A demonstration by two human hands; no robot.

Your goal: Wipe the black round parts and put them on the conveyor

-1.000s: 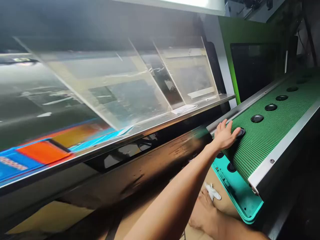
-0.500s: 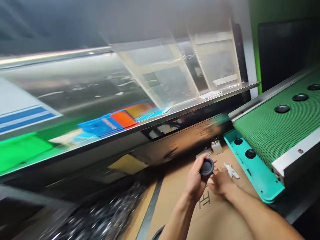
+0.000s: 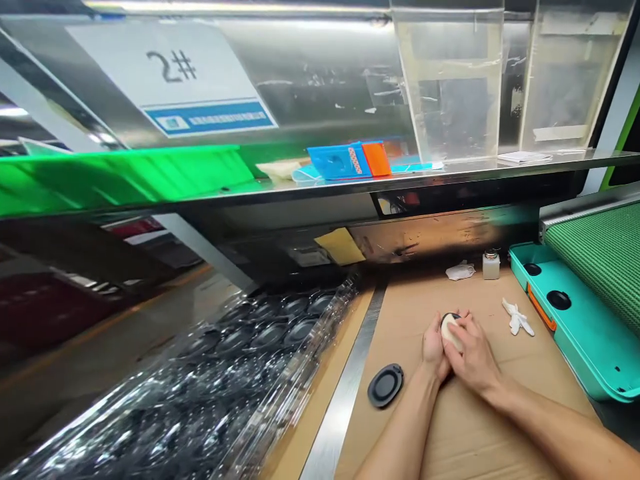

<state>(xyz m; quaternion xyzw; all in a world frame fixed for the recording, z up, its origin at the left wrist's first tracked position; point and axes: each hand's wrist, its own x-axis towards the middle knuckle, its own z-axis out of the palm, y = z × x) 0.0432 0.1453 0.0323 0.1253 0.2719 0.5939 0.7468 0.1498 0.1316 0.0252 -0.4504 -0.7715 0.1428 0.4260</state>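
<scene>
Over the cardboard-covered bench, my left hand [image 3: 433, 348] is closed around a round black plastic part [image 3: 449, 317], mostly covered by my fingers and the pad. My right hand [image 3: 474, 357] grips a cream-white pad [image 3: 451, 332] and presses it against the face of that part; cloth or sponge, I cannot tell. Left of my left forearm, a similar black oval part [image 3: 385, 386] with a ringed recess lies on the cardboard. A crumpled white scrap [image 3: 517, 317] rests to the right of my hands.
Clear plastic trays [image 3: 240, 373] of black parts stand at left. On the right, a teal bin [image 3: 585, 333] holding black discs sits beside a green conveyor belt [image 3: 605, 257]. A small white bottle [image 3: 491, 266] stands at the back. A metal shelf [image 3: 280, 193] overhangs the bench.
My view has swung left and steadied. My right hand has come over the black part with the cream-white pad, which now covers most of the part's face.
</scene>
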